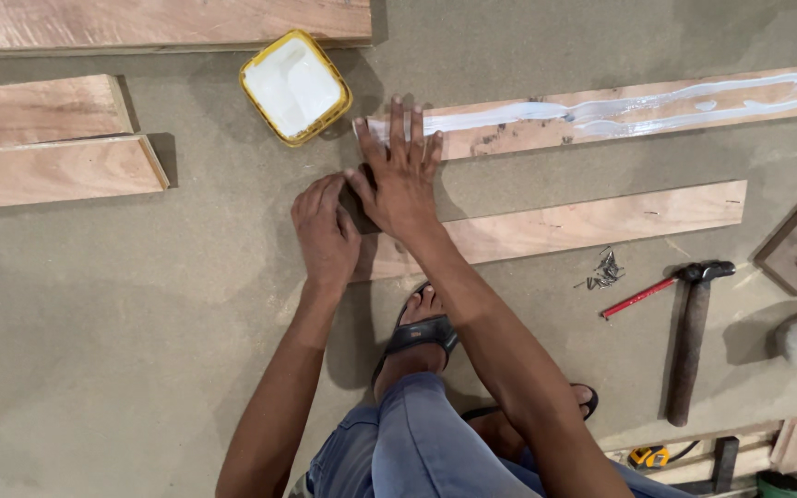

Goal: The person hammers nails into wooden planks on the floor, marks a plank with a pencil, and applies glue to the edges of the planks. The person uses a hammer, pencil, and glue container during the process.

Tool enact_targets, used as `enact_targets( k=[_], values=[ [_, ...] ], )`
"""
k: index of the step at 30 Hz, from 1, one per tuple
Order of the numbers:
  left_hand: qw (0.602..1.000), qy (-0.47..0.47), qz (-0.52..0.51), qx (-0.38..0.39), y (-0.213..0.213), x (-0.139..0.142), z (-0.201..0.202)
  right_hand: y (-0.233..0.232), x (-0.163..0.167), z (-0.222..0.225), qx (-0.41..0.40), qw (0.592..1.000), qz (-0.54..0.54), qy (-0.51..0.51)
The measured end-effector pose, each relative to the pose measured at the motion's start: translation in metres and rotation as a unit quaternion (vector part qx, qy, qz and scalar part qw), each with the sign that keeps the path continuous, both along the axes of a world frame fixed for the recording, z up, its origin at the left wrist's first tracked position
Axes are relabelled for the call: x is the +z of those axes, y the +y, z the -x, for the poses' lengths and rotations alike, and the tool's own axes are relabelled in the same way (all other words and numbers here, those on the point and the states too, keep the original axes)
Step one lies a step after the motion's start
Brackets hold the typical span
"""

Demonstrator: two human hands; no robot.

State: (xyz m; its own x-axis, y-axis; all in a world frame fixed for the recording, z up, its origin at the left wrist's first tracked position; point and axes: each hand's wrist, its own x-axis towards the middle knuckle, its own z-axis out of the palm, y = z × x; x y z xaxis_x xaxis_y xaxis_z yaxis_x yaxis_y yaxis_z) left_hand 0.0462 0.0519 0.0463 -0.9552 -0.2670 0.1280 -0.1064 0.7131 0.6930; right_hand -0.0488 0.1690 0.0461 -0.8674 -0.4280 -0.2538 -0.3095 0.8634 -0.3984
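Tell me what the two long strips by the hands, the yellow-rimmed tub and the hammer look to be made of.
Glue-streaked strip: thin reddish wood, likely plywood, raw and matte, with wet white streaks. Plain strip: same wood, visible grain; the right hand reaches across its left end, left hand beside it. Tub: probably plastic, glossy yellow rim, white contents. Hammer: dark metal head, brown wooden handle.

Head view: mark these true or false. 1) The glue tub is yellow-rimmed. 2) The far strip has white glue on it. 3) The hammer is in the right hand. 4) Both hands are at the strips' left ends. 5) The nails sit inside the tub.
1) True: the glue tub has a yellow rim.
2) True: white glue streaks the far strip.
3) False: the hammer lies on the floor, away from the right hand.
4) True: the left hand too.
5) False: the nails lie on the floor.
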Motion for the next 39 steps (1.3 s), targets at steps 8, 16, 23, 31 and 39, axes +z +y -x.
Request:
enact_targets(
  k=[8, 16, 23, 31, 39],
  values=[
    [0.999, 0.029, -0.038, 0.022, -0.004, -0.013, -0.002, 0.013, -0.001, -0.017, 0.025, 0.997, -0.069, 0.023],
    [0.993, 0.067, -0.014, 0.096, -0.051, -0.013, 0.042, 0.053, 0.025, 0.005, -0.048, 0.986, 0.091, 0.132],
    [0.955, 0.005, -0.296, 0.004, -0.088, -0.009, 0.097, 0.07, 0.073, 0.019, -0.015, 0.969, 0.231, 0.084],
    [0.985, -0.023, -0.14, -0.095, -0.077, 0.018, 0.102, 0.054, 0.112, 0.021, 0.068, 0.984, 0.16, -0.035],
    [0.969, 0.216, 0.021, -0.12, -0.056, 0.04, 0.091, 0.051, 0.141, 0.029, 0.084, 0.994, -0.005, -0.074]
  ],
)
